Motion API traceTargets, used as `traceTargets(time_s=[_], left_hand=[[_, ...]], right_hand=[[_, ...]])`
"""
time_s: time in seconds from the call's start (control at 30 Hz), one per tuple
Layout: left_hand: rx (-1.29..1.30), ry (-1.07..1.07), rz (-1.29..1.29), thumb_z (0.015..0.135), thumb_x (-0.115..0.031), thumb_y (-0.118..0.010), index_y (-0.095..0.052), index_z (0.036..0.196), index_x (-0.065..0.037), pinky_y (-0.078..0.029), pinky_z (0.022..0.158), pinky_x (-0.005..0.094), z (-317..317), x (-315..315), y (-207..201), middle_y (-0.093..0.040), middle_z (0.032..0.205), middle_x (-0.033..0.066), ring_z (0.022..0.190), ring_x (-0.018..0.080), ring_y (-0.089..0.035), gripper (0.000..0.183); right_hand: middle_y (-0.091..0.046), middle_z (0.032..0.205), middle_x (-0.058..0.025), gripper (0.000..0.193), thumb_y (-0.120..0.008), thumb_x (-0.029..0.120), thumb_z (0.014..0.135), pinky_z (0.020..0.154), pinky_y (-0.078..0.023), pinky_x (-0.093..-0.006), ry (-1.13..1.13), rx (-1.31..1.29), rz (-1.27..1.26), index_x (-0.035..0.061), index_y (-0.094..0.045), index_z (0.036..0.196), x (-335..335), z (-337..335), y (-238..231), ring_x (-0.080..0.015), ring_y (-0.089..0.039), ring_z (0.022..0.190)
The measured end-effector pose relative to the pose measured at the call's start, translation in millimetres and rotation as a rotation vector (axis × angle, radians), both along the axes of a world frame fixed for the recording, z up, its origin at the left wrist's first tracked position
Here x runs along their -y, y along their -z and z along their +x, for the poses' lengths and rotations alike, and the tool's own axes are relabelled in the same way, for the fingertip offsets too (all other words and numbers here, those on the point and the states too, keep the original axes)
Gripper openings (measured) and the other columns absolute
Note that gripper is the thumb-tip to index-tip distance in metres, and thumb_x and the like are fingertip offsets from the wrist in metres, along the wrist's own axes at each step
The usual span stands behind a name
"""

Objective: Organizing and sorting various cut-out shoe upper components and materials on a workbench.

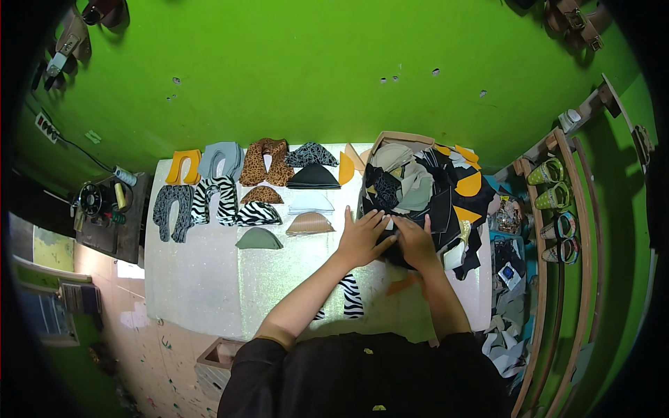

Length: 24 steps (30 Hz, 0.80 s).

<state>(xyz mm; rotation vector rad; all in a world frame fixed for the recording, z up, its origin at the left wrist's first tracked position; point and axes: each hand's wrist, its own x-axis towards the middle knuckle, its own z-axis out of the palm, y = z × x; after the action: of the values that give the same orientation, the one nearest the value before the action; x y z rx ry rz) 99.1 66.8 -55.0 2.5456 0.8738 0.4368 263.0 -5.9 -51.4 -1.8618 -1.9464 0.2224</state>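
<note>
A dark shirt (362, 380) lay nearest the camera. Ahead of it, both forearms extended over a pale table (188, 285); a zebra-striped piece (353, 296) lay between them. The heap of cut scraps (408, 184) sat at the table's right side, in and around an open box (404, 137), with black and mustard pieces spread to the right. Left hand (362, 238): palm down on the heap's near left edge, fingers spread. Right hand (417, 244): just beside it, fingers bent into the scraps; whether it pinched anything could not be determined. Further left stood a green half-round stack (259, 239) and a mustard U-shaped stack (175, 168).
</note>
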Motion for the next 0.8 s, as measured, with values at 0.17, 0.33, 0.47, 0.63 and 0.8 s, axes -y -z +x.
traceTargets(time_s=[0.17,0.33,0.47,0.63,0.8], left_hand=[[0.173,-0.109,-0.058,0.089,-0.027,-0.05,-0.045,0.13,-0.012,-0.007,0.099,0.0673,-10.5,10.9,-4.2,-0.041,0.137,0.01,0.13,0.0239,-0.035,0.044],[0.332,-0.298,-0.067,0.083,-0.024,-0.056,-0.047,0.125,-0.013,-0.01,0.098,0.0629,-64.4,39.2,6.2,-0.044,0.131,0.0111,0.126,0.0283,-0.037,0.045],[0.083,-0.394,-0.205,0.074,-0.03,-0.067,-0.046,0.124,-0.01,-0.012,0.099,0.0624,-126.8,64.8,37.9,-0.038,0.131,0.0156,0.128,0.0312,-0.029,0.057],[-0.1,-0.487,-0.327,0.066,-0.036,-0.075,-0.051,0.117,-0.01,-0.01,0.099,0.0644,-167.9,86.7,45.4,-0.031,0.134,0.0204,0.131,0.0349,-0.021,0.062],[-0.078,-0.454,-0.311,0.068,-0.023,-0.074,-0.061,0.087,-0.013,-0.01,0.099,0.0648,-179.7,98.1,71.8,-0.033,0.135,0.0187,0.131,0.0358,-0.022,0.025]], right_hand=[[-0.062,0.106,-0.0089,0.024,-0.048,0.009,0.084,0.102,-0.026,-0.0516,0.241,-0.116,0.171,0.0055,-0.06,0.104,24.0,-13.7,-49.2,-0.0264,-0.056,0.102],[-0.062,0.083,-0.0112,0.008,-0.055,0.006,0.08,0.087,-0.038,-0.0431,0.186,-0.263,0.545,0.0044,-0.059,0.087,82.8,-51.6,-19.7,-0.0283,-0.059,0.079],[-0.06,0.08,-0.011,0.011,-0.057,0.009,0.079,0.082,-0.039,-0.0402,0.078,-0.306,0.318,0.0043,-0.059,0.088,108.1,-106.2,25.9,-0.0301,-0.058,0.075],[-0.056,0.105,-0.0122,0.041,-0.065,0.022,0.076,0.087,-0.035,-0.0422,0.248,-0.13,0.026,0.0037,-0.055,0.111,101.2,-144.4,56.2,-0.0295,-0.052,0.097],[-0.048,0.115,-0.0099,0.057,-0.072,0.033,0.069,0.089,-0.028,-0.0469,0.41,-0.048,-0.385,0.0071,-0.051,0.115,89.7,-154.1,67.5,-0.0268,-0.042,0.11]])
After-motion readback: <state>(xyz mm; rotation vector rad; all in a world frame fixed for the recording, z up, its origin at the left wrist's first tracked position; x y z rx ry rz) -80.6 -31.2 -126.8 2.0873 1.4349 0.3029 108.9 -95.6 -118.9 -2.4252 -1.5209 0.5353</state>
